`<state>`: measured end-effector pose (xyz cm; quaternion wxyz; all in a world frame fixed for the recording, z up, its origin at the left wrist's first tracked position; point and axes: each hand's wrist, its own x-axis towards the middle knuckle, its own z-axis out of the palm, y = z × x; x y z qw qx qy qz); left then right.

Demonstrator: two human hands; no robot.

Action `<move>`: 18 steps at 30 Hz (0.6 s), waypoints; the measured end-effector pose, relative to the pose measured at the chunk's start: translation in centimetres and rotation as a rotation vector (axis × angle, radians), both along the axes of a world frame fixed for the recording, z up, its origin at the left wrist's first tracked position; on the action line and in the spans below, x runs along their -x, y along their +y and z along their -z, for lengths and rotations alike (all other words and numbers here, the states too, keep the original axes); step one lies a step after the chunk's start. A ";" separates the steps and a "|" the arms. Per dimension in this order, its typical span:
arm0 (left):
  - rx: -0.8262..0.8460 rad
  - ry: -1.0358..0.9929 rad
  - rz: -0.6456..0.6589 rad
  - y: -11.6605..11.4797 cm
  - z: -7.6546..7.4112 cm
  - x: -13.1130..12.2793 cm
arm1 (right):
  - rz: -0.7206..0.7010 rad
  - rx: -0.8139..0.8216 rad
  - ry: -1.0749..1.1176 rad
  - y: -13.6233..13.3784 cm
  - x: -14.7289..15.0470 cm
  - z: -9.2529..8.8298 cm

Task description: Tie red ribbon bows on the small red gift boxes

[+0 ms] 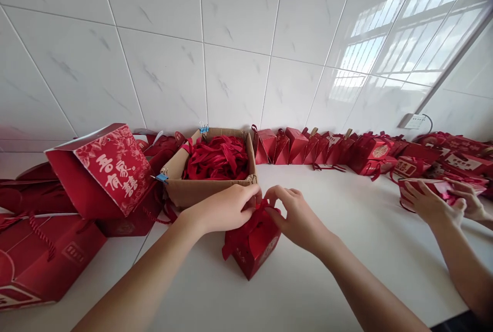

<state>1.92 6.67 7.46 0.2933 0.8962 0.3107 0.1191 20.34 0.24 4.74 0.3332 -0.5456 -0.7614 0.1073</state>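
A small red gift box (252, 246) stands on the white table (346, 229) in front of me. A red ribbon (261, 210) lies across its top. My left hand (227, 208) is closed, pinching the ribbon from the left. My right hand (295, 215) pinches the same ribbon from the right, fingers curled. Just behind my hands sits a cardboard box (196, 188) full of loose red ribbons (217, 157).
Large red gift bags (103, 170) lie stacked at the left. A row of small red boxes (308, 147) lines the tiled wall, more piling at the right. Another person's hands (442, 199) hold a red box at the right edge. A wall socket (414, 121) is behind.
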 end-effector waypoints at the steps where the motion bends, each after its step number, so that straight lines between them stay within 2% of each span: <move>1: 0.010 0.012 0.000 0.0 0.0 0.0 | -0.011 0.046 -0.023 0.0 -0.2 -0.9; 3: 0.017 0.026 0.003 0.0 0.0 0.0 | -0.052 0.233 -0.065 -0.3 -0.7 -2.9; 6: 0.008 0.023 0.002 0.0 0.0 0.0 | -0.096 0.613 -0.228 -0.8 -1.9 -5.3; 7: 0.009 0.023 0.000 0.0 0.0 0.0 | -0.078 0.647 -0.280 -0.9 -2.3 -5.9; 9: 0.018 0.024 -0.009 0.0 0.0 0.0 | 0.001 0.557 -0.308 -0.6 -3.1 -6.3; 12: 0.034 0.022 -0.018 -0.1 -0.1 -0.1 | 0.058 0.387 -0.234 1.0 -3.9 -5.7; 14: 0.040 0.021 -0.025 -0.1 -0.2 -0.2 | -0.046 0.393 -0.179 2.5 -3.9 -4.9; 18: 0.063 0.029 -0.056 -0.1 -0.3 -0.1 | -0.355 0.396 -0.103 4.5 -3.4 -3.6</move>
